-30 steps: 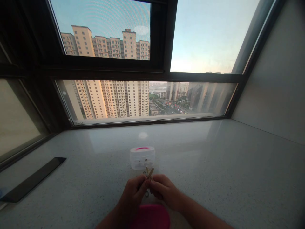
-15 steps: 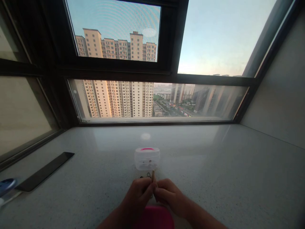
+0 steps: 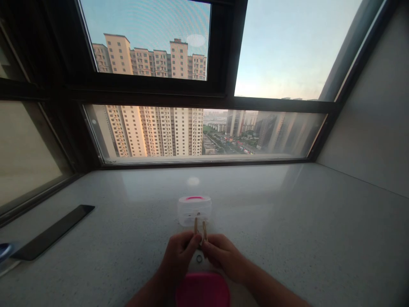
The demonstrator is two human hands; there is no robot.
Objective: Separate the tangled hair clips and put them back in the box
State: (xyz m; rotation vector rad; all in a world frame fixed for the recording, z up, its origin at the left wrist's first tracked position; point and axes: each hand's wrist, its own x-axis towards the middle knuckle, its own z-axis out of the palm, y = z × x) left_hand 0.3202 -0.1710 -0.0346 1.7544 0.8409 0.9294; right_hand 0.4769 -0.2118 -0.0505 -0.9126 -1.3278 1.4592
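My left hand (image 3: pixel 180 251) is closed, pinching a thin tan strip (image 3: pixel 196 225) that points up and away from me. My right hand (image 3: pixel 222 253) is closed too, its thumb and fingers on a second tan strip (image 3: pixel 205 230). The fingertips of both hands almost meet; whether the two strips join below is hidden. A small dark ring (image 3: pixel 199 259) lies on the counter just under my hands. Nearest to me, between my forearms, sits a bright pink container or lid (image 3: pixel 203 290). Beyond the fingertips stands a clear plastic box (image 3: pixel 183 209) with a pink handle and a few small dark bits showing.
A dark flat tablet-like slab (image 3: pixel 53 233) lies on the speckled counter (image 3: pixel 287 230) at the left. Beside it, a blue object (image 3: pixel 4 251) and a white cable (image 3: pixel 9 268) are cut by the frame edge. A dark window frame (image 3: pixel 204 163) borders the counter's back.
The two tan strips, close together before, now stand apart. My hands have moved slightly away from me, and the ring beneath them shows fully. The view has shifted a little.
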